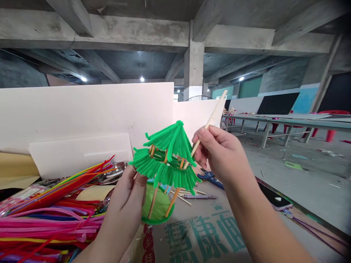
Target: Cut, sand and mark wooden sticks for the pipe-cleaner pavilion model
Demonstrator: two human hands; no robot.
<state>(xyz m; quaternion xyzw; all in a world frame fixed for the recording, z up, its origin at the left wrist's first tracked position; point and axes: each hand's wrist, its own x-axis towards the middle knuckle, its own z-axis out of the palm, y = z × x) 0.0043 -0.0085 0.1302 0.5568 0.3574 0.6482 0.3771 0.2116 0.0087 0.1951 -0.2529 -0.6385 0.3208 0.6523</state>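
Note:
My left hand (127, 199) is closed on the left side of a small model pavilion (170, 175), its fingers partly hidden behind it. The model has two tiers of green pipe-cleaner roof, brown stick posts and a round green base, and it is held tilted above the table. In my right hand (216, 149), thumb and fingers pinch a pale wooden stick (212, 116). The stick slants up to the right, and its lower end reaches the gap between the two roof tiers. Whether it touches the posts there I cannot tell.
Bundles of coloured pipe cleaners (55, 219) lie at left. Behind the model are blue-handled pliers (211, 178), a pen (200, 197) and loose sticks. A phone (274, 195) with a cable lies at the right table edge. White boards (82, 113) stand upright at the back.

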